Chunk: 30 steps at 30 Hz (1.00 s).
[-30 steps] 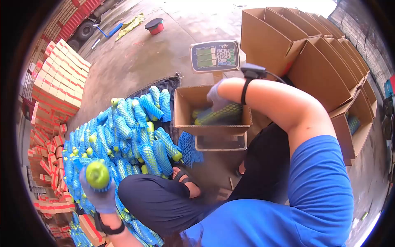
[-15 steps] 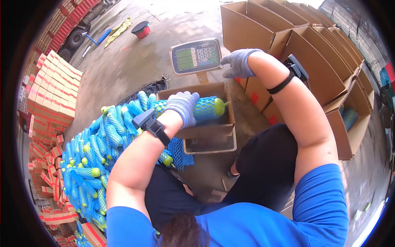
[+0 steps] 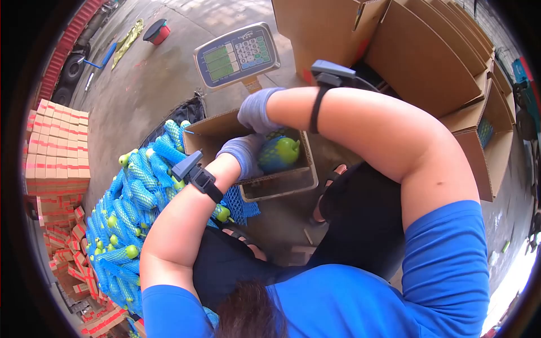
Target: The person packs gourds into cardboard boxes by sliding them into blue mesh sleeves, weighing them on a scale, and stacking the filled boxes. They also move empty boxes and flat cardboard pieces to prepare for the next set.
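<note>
A cardboard box point(image 3: 211, 132) stands on the scale's platform point(image 3: 284, 191) before me. Inside its right end lies a green gourd point(image 3: 280, 154), its left part wrapped in blue foam net. My left hand point(image 3: 243, 153), in a grey-purple glove, is closed round the netted part of this gourd, its fingertips hidden. My right hand point(image 3: 258, 110), gloved alike, bends down over the far rim of the box, close to the left hand. Its fingers are out of sight behind the wrist, so whether it touches the gourd cannot be seen.
A scale display point(image 3: 236, 55) rises behind the box. To the left is a heap of netted gourds point(image 3: 135, 197), with stacked cartons point(image 3: 59, 143) beyond. Large open cardboard boxes point(image 3: 428, 67) stand at right. A red bucket with a dark hat-like top point(image 3: 159, 35) sits farther off.
My left hand has lowered the gourd into the box. My right hand has come from beside the display to over the box. The view has shifted to the right.
</note>
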Each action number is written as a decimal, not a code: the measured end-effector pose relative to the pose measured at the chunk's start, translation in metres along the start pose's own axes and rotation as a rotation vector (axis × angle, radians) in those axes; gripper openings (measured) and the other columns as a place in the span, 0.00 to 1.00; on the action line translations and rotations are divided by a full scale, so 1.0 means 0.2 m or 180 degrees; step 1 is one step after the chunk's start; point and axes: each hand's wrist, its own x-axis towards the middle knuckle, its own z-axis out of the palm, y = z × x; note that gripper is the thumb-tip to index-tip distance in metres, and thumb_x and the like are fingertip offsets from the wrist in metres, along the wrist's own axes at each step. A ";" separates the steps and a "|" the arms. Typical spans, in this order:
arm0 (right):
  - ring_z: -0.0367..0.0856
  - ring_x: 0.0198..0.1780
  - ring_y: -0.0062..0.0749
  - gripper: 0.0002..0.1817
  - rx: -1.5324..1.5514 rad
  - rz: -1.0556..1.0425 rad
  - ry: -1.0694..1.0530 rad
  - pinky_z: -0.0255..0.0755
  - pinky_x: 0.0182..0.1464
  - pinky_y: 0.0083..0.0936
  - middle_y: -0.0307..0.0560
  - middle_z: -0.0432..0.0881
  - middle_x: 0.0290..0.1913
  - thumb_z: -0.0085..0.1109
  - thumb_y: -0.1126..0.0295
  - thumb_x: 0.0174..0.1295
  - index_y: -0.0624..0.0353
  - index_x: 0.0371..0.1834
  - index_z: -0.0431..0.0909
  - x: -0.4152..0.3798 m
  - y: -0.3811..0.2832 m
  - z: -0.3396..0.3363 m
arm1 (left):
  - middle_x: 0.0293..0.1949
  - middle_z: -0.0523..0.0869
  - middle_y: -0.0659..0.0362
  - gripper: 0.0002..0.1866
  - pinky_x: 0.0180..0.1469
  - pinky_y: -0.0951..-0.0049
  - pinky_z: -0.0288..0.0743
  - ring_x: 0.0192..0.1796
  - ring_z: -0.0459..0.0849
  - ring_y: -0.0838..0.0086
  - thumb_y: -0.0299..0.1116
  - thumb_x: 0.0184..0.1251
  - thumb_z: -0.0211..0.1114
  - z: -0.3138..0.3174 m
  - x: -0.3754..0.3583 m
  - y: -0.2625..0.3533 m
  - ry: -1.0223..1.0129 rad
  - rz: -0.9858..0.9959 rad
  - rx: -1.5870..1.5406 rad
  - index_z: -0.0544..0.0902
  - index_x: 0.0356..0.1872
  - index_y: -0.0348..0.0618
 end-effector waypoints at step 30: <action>0.74 0.68 0.50 0.40 0.0454 0.0096 -0.1142 0.68 0.67 0.43 0.58 0.77 0.66 0.66 0.59 0.48 0.52 0.70 0.71 0.72 0.09 0.56 | 0.37 0.87 0.41 0.19 0.45 0.54 0.81 0.43 0.88 0.47 0.37 0.77 0.52 0.25 -0.42 -0.75 -0.0070 -0.0268 0.0627 0.78 0.59 0.33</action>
